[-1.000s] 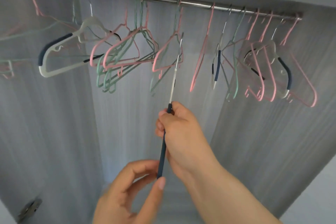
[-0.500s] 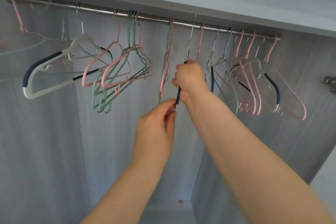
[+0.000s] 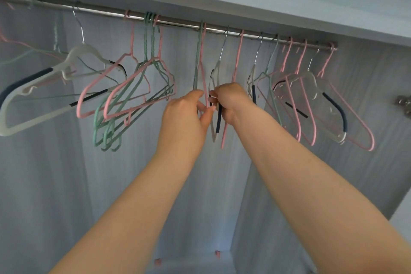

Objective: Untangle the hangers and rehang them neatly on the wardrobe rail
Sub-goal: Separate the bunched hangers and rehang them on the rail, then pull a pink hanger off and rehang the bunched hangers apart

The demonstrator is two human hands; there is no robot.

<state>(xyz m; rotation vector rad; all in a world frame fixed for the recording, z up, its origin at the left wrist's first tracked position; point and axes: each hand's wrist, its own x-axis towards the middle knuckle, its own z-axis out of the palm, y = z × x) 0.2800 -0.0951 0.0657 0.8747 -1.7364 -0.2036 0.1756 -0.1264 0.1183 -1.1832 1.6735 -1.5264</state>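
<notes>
A metal wardrobe rail (image 3: 178, 22) runs across the top, carrying several pink, green and white hangers. My right hand (image 3: 231, 99) grips a white hanger with a navy grip (image 3: 218, 121) that hangs edge-on from the rail's middle by a metal hook. My left hand (image 3: 189, 111) is just to its left, its fingers pinching the pink hanger (image 3: 203, 78) that hangs with a green one. A tangled bunch of pink and green hangers (image 3: 133, 100) sits left of centre. A big white hanger (image 3: 33, 95) hangs far left.
Another cluster of pink, green and clear hangers (image 3: 311, 100) fills the rail's right end. A pink hanger (image 3: 235, 69) hangs right beside my right hand. Grey wardrobe walls (image 3: 55, 184) enclose both sides; a metal hinge (image 3: 403, 104) sticks out on the right.
Both hands rose from low in the wardrobe to the rail. The white and navy hanger now hangs from the rail, and my left hand moved up onto the neighbouring pink hanger.
</notes>
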